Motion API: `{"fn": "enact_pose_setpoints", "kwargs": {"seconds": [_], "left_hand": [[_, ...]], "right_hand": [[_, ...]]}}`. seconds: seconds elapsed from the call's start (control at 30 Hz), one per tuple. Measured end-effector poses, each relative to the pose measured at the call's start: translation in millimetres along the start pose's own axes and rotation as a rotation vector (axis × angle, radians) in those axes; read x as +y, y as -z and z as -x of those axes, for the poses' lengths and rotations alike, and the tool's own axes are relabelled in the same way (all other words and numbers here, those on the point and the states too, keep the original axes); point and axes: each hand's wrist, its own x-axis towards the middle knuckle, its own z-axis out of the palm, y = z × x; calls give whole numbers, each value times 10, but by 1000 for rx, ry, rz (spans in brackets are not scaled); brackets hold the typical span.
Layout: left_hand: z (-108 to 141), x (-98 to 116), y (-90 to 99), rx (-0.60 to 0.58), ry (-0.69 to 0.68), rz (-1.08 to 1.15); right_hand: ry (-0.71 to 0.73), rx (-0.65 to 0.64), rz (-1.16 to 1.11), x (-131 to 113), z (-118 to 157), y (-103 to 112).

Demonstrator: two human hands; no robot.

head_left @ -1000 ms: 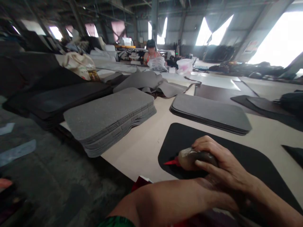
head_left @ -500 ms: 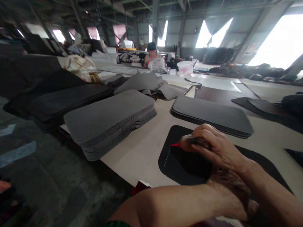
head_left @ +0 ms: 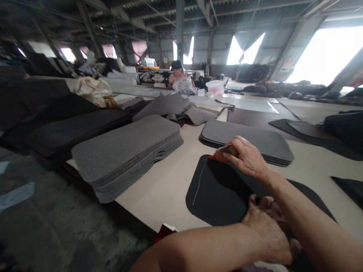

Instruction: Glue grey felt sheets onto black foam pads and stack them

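Observation:
A black rounded panel (head_left: pixel 224 192) lies flat on the pale table, with a thin whitish line running along its left end. At the line's upper end is the red nozzle of a squeeze bottle (head_left: pixel 222 153). My right hand (head_left: pixel 246 156) is wrapped round this bottle, tilted with its tip down at the panel's far left corner. Most of the bottle is hidden by my fingers. Nearer to me, my left hand (head_left: pixel 266 228) rests on the panel with fingers apart, partly hidden by my right forearm. I see nothing held in it.
A tall stack of grey rounded panels (head_left: pixel 127 147) stands at the left, near the table (head_left: pixel 153 189) edge. A lower stack (head_left: pixel 244 138) lies behind my right hand. Loose grey sheets (head_left: pixel 161 105) lie farther back. Dark pieces (head_left: pixel 300 130) lie at right. Someone (head_left: pixel 177 73) sits far off.
My right hand has moved the squeeze bottle away from me towards the panel's far edge, and the whitish line is longer. My left hand stays on the panel. The view has shifted slightly.

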Motion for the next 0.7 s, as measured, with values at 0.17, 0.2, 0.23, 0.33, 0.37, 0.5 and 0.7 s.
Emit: {"fn": "enact_pose_setpoints", "kwargs": {"seconds": [0.17,0.2,0.23,0.33,0.37,0.5,0.7], "left_hand": [[-6,28,37,14,54,-46],[-7,37,51,23,69,-42],[-7,46,67,32,78,-34],[-2,60,103,61,84,5],[2,61,109,65,85,13],[22,59,101,101,88,12],[33,69,82,133,103,15]], "right_hand": [[-61,-54,21,86,40,197],[-88,-69,22,117,75,262],[-121,-84,24,153,120,330],[-232,-110,53,288,313,546],[-272,-118,64,339,395,617],[-405,-126,96,552,785,890],[-600,-114,182,747,1404,1300]]}}
